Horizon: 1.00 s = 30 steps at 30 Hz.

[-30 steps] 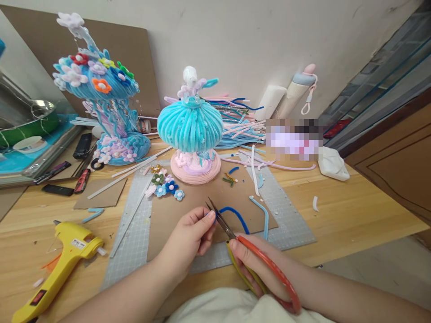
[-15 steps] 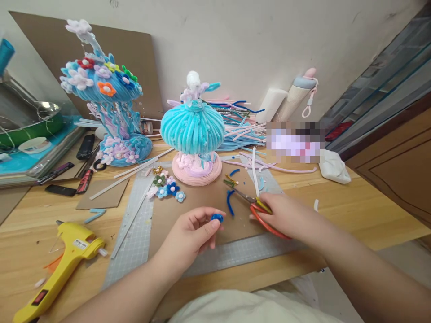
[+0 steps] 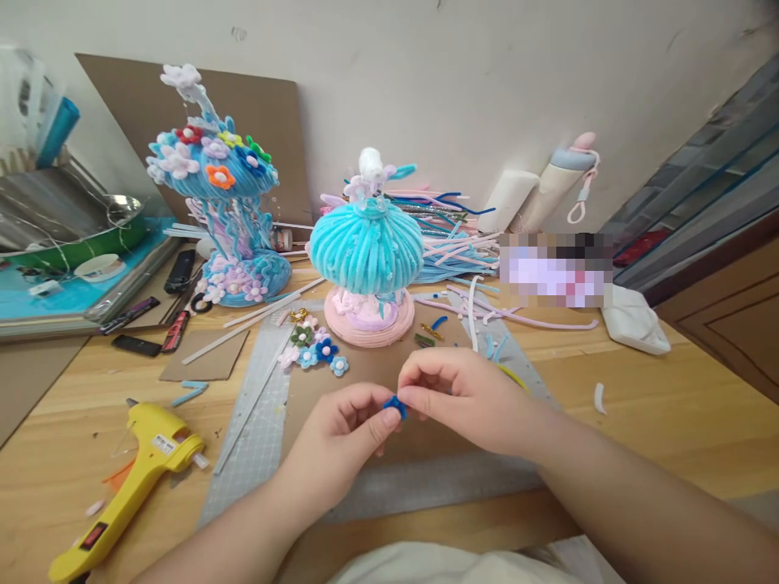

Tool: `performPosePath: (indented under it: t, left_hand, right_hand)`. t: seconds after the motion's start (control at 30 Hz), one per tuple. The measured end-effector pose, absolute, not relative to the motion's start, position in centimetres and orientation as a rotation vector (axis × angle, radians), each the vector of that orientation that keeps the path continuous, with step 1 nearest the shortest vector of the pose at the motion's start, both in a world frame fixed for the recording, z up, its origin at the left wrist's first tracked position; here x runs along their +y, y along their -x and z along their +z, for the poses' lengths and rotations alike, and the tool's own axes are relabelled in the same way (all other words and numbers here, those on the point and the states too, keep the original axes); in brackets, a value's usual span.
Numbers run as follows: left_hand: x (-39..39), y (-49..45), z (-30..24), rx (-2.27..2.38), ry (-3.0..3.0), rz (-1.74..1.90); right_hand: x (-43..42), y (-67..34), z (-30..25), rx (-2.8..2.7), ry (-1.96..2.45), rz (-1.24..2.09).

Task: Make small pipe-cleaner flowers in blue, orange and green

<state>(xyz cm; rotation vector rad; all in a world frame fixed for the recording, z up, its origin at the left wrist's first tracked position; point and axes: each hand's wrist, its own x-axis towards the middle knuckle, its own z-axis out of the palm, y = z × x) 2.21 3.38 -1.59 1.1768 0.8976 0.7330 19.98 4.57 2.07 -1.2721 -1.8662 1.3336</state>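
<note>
A small dark blue chenille-stem flower [image 3: 397, 406] is pinched between the thumb and fingers of my left hand [image 3: 341, 434]. My right hand [image 3: 471, 397] meets it there, its thumb and fingertips closed on the flower's right edge. Behind my right wrist a yellow handle part of the pliers [image 3: 514, 376] shows; the rest is hidden. Left of centre on the brown board [image 3: 304, 422] lies a cluster of little flowers in blue, pink and green [image 3: 325, 350]. Just beyond stands a turquoise fuzzy lamp-like model [image 3: 366, 247] on a pink round base.
A yellow glue gun [image 3: 152, 442] lies at left on the wooden table. A taller flowered blue model [image 3: 213, 174] stands at back left. Loose chenille stems [image 3: 462, 255] pile up behind the turquoise model. A white case [image 3: 636, 320] and a tumbler [image 3: 557, 186] are at right.
My right hand has let go of the pliers and moved left to the blue flower in my left hand. The view has shifted, so the scene sits slightly right and lower.
</note>
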Motion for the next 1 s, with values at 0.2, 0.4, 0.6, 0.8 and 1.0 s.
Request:
performPosePath:
  t: [0.2,0.4,0.6,0.8,1.0]
  left_hand:
    - [3.9,-2.3,-1.9,0.929,-1.221,0.770]
    - [3.8,-2.1,-1.7,0.926,-1.128,0.746]
    - [3.8,-2.2,-1.0,0.882,-1.111,0.794]
    - [3.8,-2.1,-1.5,0.819,-0.972,0.739]
    - [3.7,-1.9,-1.3,0.761,-0.902,0.675]
  right_hand:
    - [4.8,-19.3,-1.0,-1.425,1.062,1.575]
    - [3.6,-18.9,-1.8,-1.602,0.971,1.303]
    - [3.7,-19.0,-1.6,-1.390,0.800,1.480]
    - [3.5,-19.1,-1.4,-1.263,0.758,1.652]
    - [3.5,-19.4,-1.6,-1.232,0.677,1.733]
